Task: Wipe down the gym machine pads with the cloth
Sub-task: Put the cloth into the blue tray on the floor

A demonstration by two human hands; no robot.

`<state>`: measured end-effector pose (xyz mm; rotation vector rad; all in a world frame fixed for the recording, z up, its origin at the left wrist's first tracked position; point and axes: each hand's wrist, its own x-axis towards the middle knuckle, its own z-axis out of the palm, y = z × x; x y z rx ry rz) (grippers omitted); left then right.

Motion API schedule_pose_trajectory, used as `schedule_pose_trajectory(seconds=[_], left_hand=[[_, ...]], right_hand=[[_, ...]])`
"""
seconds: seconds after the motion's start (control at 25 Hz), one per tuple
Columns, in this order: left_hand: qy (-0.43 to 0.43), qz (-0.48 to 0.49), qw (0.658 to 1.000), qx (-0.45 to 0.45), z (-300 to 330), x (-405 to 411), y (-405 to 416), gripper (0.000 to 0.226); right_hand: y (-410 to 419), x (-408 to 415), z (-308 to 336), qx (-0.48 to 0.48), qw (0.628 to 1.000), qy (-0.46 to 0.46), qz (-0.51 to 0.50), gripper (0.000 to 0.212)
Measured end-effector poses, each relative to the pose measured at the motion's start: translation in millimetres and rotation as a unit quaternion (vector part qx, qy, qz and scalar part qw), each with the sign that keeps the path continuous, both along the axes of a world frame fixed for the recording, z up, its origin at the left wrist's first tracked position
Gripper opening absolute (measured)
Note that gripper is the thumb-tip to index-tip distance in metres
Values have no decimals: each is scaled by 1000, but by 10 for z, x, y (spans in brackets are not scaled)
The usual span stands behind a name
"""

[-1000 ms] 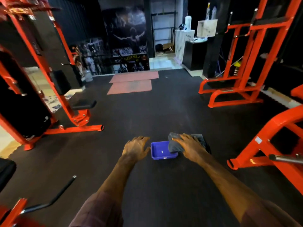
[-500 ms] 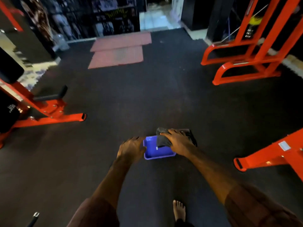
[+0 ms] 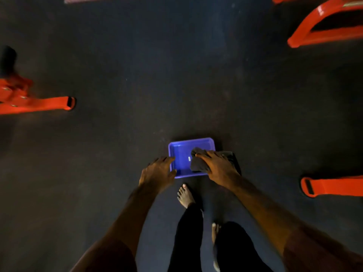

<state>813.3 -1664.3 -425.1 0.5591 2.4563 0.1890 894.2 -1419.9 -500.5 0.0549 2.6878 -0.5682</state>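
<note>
So the camera is looking pretty much straight down at a dark rubber floor (image 3: 137,75), and a small blue tray (image 3: 181,152) is sitting on it right in front of the person. The right hand (image 3: 218,167) is reaching down over the tray's right side and gripping a bunched-up dark grey cloth (image 3: 198,163), fingers curled over the top of it. The cloth is lying half in the tray and half hanging over the right rim, with a bit of it trailing out onto the floor on that side. The left hand (image 3: 157,173) is resting at the tray's left edge with its fingers fairly straight and spread, fingertips touching the rim, the thumb seems to be against the near left corner; it isn't wrapping around anything as far as I can see. A tiny pale mark is showing on the tray's bottom, too small to make out. Both forearms are coming in from the bottom of the frame. One bare foot (image 3: 184,195) is standing just below the tray, nearly touching its near edge, and a second foot (image 3: 215,230) is peeking out lower down between black trouser legs. Orange machine frame pieces are sitting around the edges: one foot bar at the left (image 3: 35,105), one at the right (image 3: 334,186), and a curved piece in the top right corner (image 3: 314,30), all well apart from the tray. No pads are clearly showing here.
</note>
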Motion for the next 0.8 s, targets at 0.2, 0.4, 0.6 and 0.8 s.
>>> schedule_pose_trajectory(seconds=[0.2, 0.4, 0.6, 0.8], left_hand=[[-74, 21, 997, 11, -2127, -739, 95, 68], [-130, 49, 990, 5, -4218, -1010, 94, 80], [-189, 40, 981, -21, -5149, -966, 252, 63], [-182, 30, 983, -4, -4498, -1065, 469, 76]], right_hand=[[66, -756, -2069, -4, 996, -85, -2, 84], [103, -1254, -4188, 8, 993, -119, -1, 81], [48, -1122, -5222, 14, 966, -256, 43, 99], [278, -1123, -4564, -41, 966, -253, -40, 91]])
